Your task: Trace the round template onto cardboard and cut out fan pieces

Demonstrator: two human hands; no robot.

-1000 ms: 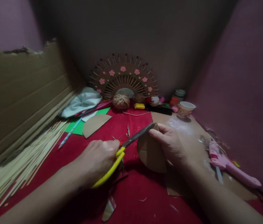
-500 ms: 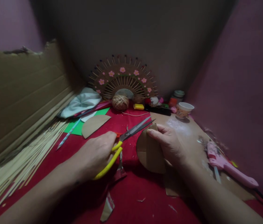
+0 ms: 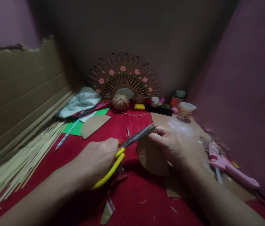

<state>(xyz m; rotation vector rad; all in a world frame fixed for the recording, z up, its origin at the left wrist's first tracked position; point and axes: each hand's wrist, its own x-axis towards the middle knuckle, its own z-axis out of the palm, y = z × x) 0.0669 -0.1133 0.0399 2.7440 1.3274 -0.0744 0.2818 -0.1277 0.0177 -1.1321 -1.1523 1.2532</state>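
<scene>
My left hand (image 3: 99, 160) is closed round the yellow and orange handles of a pair of scissors (image 3: 135, 138), whose blades point to the upper right and stand slightly apart. Between thumb and fingers, my right hand (image 3: 170, 142) pinches a rounded piece of cardboard (image 3: 152, 157) near its top edge. The blade tips reach the top of this piece, close to my right thumb; whether they bite into it I cannot tell. A cardboard half-disc (image 3: 94, 126) lies beyond my left hand, on the red cloth (image 3: 137, 191).
Thin sticks (image 3: 24, 160) lie at the left beside a pencil (image 3: 66, 135). A stick fan with pink flowers (image 3: 123, 73) stands behind a twine ball (image 3: 120, 102). At the right are a paper cup (image 3: 186, 110) and a pink glue gun (image 3: 231, 171). Cardboard scraps (image 3: 107, 212) lie in front.
The scissors have moved slightly down and their blades have come closer together, now overlapping the top of the cardboard piece. My right hand still holds that piece, with its top tilted away.
</scene>
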